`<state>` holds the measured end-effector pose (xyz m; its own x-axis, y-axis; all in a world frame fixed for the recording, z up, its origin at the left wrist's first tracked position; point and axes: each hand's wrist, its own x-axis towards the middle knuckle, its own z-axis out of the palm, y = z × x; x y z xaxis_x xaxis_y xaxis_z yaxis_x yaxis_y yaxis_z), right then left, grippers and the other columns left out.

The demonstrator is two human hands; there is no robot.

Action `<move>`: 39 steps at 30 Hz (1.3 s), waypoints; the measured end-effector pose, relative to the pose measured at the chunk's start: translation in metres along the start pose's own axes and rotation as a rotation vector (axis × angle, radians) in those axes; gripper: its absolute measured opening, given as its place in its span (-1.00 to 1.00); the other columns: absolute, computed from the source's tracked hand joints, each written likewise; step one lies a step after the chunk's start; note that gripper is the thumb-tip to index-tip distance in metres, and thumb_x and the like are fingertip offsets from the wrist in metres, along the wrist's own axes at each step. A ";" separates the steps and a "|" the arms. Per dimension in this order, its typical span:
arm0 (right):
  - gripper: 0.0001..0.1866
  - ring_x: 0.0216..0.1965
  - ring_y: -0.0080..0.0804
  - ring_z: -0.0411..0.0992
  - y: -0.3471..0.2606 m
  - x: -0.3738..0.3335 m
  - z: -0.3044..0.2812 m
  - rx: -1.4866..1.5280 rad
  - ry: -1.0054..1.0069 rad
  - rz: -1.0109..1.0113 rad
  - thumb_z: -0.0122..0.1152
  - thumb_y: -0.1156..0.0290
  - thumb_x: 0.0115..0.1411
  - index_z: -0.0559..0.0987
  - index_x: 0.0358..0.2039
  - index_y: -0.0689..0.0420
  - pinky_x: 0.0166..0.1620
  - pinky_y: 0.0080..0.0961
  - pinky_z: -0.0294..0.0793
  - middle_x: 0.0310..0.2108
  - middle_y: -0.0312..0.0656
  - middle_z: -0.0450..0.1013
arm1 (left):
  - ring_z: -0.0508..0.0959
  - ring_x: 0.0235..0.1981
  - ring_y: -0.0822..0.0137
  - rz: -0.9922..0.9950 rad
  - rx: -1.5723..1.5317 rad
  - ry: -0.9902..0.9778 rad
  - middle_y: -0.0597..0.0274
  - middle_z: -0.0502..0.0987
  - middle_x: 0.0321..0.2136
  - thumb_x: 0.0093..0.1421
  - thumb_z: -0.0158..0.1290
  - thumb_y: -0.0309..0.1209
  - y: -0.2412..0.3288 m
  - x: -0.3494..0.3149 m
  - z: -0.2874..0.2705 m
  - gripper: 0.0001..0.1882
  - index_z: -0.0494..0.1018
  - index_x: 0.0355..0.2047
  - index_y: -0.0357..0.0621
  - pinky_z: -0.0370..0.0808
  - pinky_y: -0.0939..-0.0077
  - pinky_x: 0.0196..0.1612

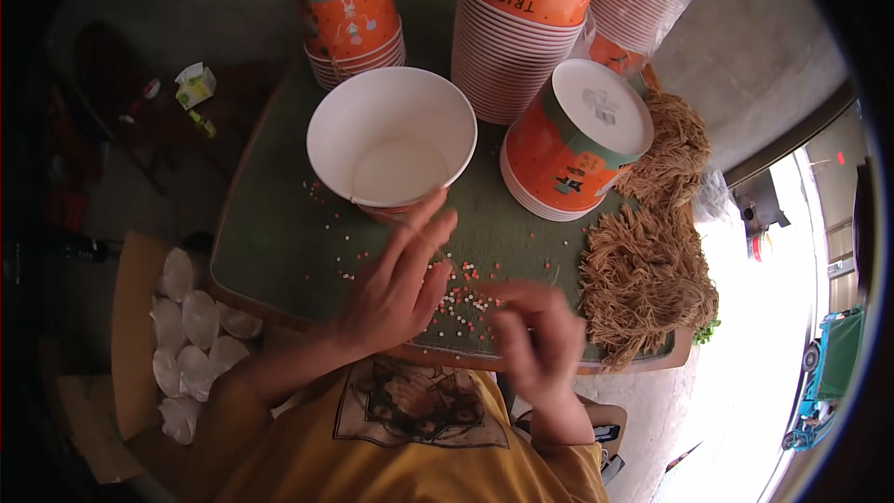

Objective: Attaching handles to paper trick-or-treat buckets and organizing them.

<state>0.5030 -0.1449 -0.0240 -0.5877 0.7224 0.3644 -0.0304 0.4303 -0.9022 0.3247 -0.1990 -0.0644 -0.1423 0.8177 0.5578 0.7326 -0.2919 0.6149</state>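
A white-lined paper bucket (332, 156) stands with its mouth up on the green table. Small holes seem to mark its near rim. My left hand (396, 284) reaches to that rim with its fingers stretched out; a faint thin strand seems to cross them. Lower right of it, my right hand (545, 335) is curled, thumb and forefinger close together, and smeared by motion. Whatever it pinches, if anything, is too small to make out. Beneath and between both hands lie scattered small orange and white paper dots (461, 303).
An upside-down orange bucket stack (549, 154) stands at right, taller stacks (503, 61) behind it, and another stack (349, 23) at far left. Bundles of brown twine (647, 279) cover the table's right edge. A cardboard box (140, 345) with clear plastic pieces (200, 321) sits at lower left.
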 end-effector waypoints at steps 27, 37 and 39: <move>-0.75 -0.67 -0.72 -0.04 0.010 0.056 0.039 1.910 0.004 0.451 -0.17 0.42 0.40 0.45 -0.10 0.29 -0.67 -0.75 -0.05 -0.64 -0.42 0.06 | 0.51 -0.62 0.40 -0.386 -0.208 -0.338 0.25 0.51 -0.42 0.17 0.21 -0.29 0.051 -0.016 -0.031 -0.61 0.31 -0.16 -0.25 0.44 0.51 -0.58; -0.68 -0.28 -0.37 0.38 0.051 0.032 0.019 -0.190 0.233 -0.083 0.17 0.50 0.17 0.45 -0.04 0.17 -0.24 -0.53 0.40 -0.24 -0.15 0.40 | 0.43 -0.67 0.54 -0.363 -0.323 -0.359 0.29 0.45 -0.62 0.37 -0.11 -0.42 0.037 -0.022 -0.031 -0.87 0.36 -0.29 -0.21 0.37 0.62 -0.61; -0.59 -0.11 -0.19 0.40 0.039 0.022 0.007 -0.305 0.052 -0.117 0.19 0.56 0.07 0.44 -0.02 0.18 -0.11 -0.37 0.44 -0.05 -0.05 0.37 | 0.43 -0.69 0.53 -0.314 -0.267 -0.323 0.29 0.45 -0.65 0.35 -0.11 -0.43 0.034 -0.021 -0.034 -0.88 0.36 -0.31 -0.21 0.36 0.60 -0.63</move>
<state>0.4831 -0.1162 -0.0523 -0.5520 0.6820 0.4797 0.1530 0.6484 -0.7457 0.3303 -0.2427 -0.0363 -0.0847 0.9852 0.1493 0.4861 -0.0899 0.8693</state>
